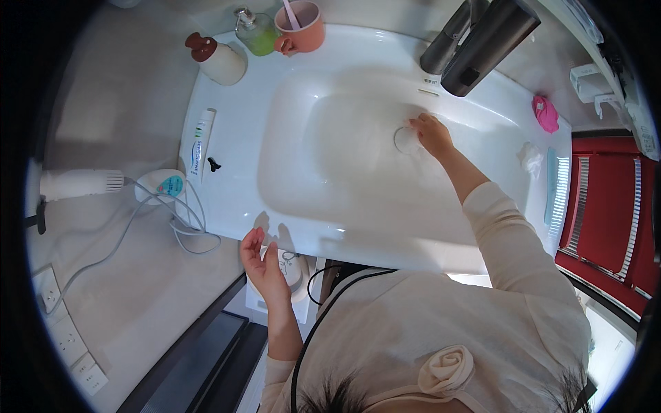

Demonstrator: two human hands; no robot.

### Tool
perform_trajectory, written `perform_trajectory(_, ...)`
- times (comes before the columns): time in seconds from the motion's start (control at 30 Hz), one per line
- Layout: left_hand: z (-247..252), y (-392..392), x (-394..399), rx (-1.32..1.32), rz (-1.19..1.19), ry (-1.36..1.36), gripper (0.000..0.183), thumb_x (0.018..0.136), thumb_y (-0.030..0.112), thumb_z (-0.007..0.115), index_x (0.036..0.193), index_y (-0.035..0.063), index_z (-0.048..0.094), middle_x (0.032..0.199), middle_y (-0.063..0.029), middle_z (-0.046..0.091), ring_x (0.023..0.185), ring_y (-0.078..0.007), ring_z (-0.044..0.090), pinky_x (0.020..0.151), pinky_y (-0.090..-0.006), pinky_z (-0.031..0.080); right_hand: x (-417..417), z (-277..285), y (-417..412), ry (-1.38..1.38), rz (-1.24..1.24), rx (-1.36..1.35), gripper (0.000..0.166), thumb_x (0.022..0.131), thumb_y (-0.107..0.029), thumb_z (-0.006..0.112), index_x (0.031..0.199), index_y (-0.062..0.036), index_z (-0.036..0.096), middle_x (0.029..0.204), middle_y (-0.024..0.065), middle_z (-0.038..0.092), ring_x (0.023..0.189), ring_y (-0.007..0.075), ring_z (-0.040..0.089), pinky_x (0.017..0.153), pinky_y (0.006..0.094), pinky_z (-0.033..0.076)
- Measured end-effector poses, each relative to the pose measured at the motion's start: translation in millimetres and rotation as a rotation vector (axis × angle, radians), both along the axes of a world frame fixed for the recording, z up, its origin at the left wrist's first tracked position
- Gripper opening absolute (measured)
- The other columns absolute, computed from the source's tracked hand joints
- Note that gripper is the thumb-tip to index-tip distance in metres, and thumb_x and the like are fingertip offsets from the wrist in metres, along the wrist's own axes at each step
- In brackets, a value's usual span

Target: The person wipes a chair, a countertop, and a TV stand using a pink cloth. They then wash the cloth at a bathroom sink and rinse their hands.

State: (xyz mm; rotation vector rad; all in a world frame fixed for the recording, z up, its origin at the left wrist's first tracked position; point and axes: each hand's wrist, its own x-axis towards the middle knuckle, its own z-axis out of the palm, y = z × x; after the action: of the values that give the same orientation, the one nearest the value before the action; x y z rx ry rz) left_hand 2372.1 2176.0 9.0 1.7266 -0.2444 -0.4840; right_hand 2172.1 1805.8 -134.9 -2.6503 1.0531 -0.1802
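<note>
Inside the white washbasin [289,155], my right hand [433,135] reaches down beside the round drain [405,139]. Its fingers are bent together at the drain's right edge, and the fingertips are too blurred to show whether they pinch anything. My left hand [266,266] hovers by the basin's front left rim, palm up, fingers apart and holding nothing. A dark cylindrical faucet [488,46] rises behind the drain. On the left ledge lie a Sensodyne toothpaste tube [201,142] and a small black hair claw clip [214,164].
Along the back left ledge stand a cream bottle [223,64], a glass soap dispenser [261,38] and a coral mug [304,31]. A pink cloth item [546,114] and a light blue comb [555,186] rest at the right. A grey cord [116,253] hangs left.
</note>
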Motion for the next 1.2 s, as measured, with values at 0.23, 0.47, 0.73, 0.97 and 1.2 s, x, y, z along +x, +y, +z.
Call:
perform_trajectory(0.23, -2.7, 5.6, -1.9, -0.018, 0.003, -0.018, 0.041, 0.078, -0.008, 0.048, 0.117, 0.0009, 0.041, 0.118, -0.0148, 0.046, 0.111, -0.0213, 0.043, 0.095, -0.0329, 0.033, 3.2, -10.2, -20.8, 0.276, 0.246, -0.095, 0.009, 0.076, -0.007, 0.054, 0.083, -0.0104, 0.058, 0.094, 0.0054, 0.052, 0.094, 0.0227, 0.052, 0.078, 0.0336, 0.045)
perform_trajectory(0.47, -0.9, 8.3, -1.9, -0.004, 0.009, -0.041, 0.041, 0.078, -0.008, 0.047, 0.117, 0.0007, 0.041, 0.119, -0.0152, 0.046, 0.110, -0.0212, 0.044, 0.096, -0.0326, 0.032, -2.7, -16.1, -22.6, 0.363, 0.346, -0.267, 0.014, 0.079, -0.008, 0.050, 0.092, -0.0064, 0.054, 0.095, 0.0072, 0.052, 0.095, 0.0230, 0.051, 0.081, 0.0332, 0.043)
perform_trajectory(0.73, 5.4, 8.4, -3.5, 0.004, 0.044, -0.015, 0.041, 0.078, -0.008, 0.046, 0.118, 0.0007, 0.040, 0.119, -0.0157, 0.046, 0.111, -0.0211, 0.043, 0.095, -0.0315, 0.033, -24.1, -21.0, 3.4, 0.054, -0.066, 0.026, 0.010, 0.082, -0.009, 0.046, 0.087, -0.0028, 0.053, 0.092, 0.0158, 0.053, 0.089, 0.0337, 0.052, 0.078, 0.0408, 0.043)
perform_trajectory(0.97, 6.1, 6.5, -4.7, 0.006, 0.051, -0.001, 0.042, 0.078, -0.008, 0.047, 0.118, 0.0006, 0.040, 0.120, -0.0159, 0.046, 0.112, -0.0217, 0.044, 0.095, -0.0323, 0.033, -26.9, -21.1, 34.3, 0.076, -0.365, 0.209, 0.013, 0.080, -0.005, 0.044, 0.087, -0.0025, 0.054, 0.092, 0.0173, 0.053, 0.089, 0.0343, 0.052, 0.077, 0.0410, 0.043)
perform_trajectory(1.2, 4.3, -3.9, -6.2, -0.020, 0.003, 0.006, 0.041, 0.078, -0.007, 0.048, 0.117, 0.0003, 0.040, 0.119, -0.0152, 0.046, 0.111, -0.0209, 0.043, 0.096, -0.0320, 0.032, -19.8, -11.0, 45.9, 0.222, -0.319, 0.334, 0.016, 0.074, -0.003, 0.045, 0.087, 0.0006, 0.053, 0.094, 0.0177, 0.054, 0.093, 0.0324, 0.052, 0.080, 0.0382, 0.045)
